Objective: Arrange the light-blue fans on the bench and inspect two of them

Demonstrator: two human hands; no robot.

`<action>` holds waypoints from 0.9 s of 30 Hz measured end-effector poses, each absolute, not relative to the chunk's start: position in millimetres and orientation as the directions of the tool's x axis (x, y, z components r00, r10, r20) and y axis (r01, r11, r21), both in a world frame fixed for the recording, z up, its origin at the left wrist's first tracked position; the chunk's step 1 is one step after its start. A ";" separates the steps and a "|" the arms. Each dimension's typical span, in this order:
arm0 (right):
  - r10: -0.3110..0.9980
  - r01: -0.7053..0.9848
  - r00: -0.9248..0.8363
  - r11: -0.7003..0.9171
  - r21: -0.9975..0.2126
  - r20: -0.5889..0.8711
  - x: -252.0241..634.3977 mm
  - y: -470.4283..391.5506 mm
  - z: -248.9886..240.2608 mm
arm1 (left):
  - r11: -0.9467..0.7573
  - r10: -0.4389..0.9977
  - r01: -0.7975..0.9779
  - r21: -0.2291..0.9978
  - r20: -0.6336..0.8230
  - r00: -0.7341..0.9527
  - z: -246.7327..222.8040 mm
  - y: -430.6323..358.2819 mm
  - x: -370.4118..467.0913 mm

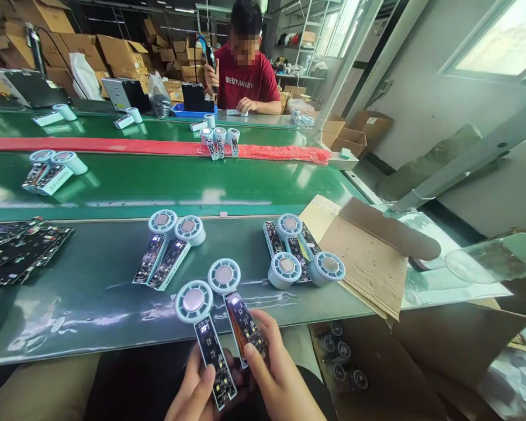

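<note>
The green conveyor belt (166, 181) carries fan units. A co-worker's red shirt (245, 82) reads "BEUYANBUY". At the near table edge, the left hand (197, 392) grips the left fan unit (204, 330); the right hand (280, 374) grips the right fan unit (236, 304). Their board markings are illegible.

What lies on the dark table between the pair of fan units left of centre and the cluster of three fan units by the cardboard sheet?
In the head view, only bare glossy table separates the left pair from the right cluster.
</note>
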State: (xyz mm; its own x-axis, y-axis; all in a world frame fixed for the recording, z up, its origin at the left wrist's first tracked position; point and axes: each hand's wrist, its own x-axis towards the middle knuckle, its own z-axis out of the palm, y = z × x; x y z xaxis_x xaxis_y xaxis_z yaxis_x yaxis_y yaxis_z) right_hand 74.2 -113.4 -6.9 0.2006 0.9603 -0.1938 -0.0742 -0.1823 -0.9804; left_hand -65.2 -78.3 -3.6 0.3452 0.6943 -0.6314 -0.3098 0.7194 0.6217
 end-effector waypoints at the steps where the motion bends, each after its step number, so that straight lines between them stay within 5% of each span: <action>1: 0.958 -0.087 0.180 -0.208 -0.974 -0.221 72.2 -114.3 -7.4 | 0.719 0.695 -0.302 0.626 -0.644 0.319 -1.9 -79.6 -63.5; 7: 0.976 0.226 0.152 -0.186 -0.956 -0.154 76.0 -122.8 -1.0 | 0.687 0.719 -0.072 0.723 -0.663 0.209 12.8 -83.2 -54.7; 11: 0.989 0.379 0.141 -0.087 -0.921 -0.035 92.6 -116.0 12.8 | 0.618 0.776 -0.074 0.783 -0.593 0.215 12.1 -84.4 -50.2; 20: 0.985 0.408 0.137 -0.155 -0.900 -0.108 99.4 -86.2 18.6 | 0.531 0.844 -0.050 0.846 -0.523 0.119 -6.5 -92.0 -42.7; 27: 0.986 0.565 0.137 -0.002 -0.825 0.092 102.1 -69.9 16.2 | 0.540 0.838 -0.046 0.841 -0.531 0.125 -5.8 -89.4 -44.3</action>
State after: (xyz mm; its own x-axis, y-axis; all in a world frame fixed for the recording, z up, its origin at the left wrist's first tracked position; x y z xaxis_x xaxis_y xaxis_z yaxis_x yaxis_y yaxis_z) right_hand 102.1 -69.9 16.2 0.1375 0.9862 0.0924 0.5655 -0.0015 -0.8248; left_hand -44.3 -89.4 -5.8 0.1253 0.8381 -0.5310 -0.0462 0.5395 0.8407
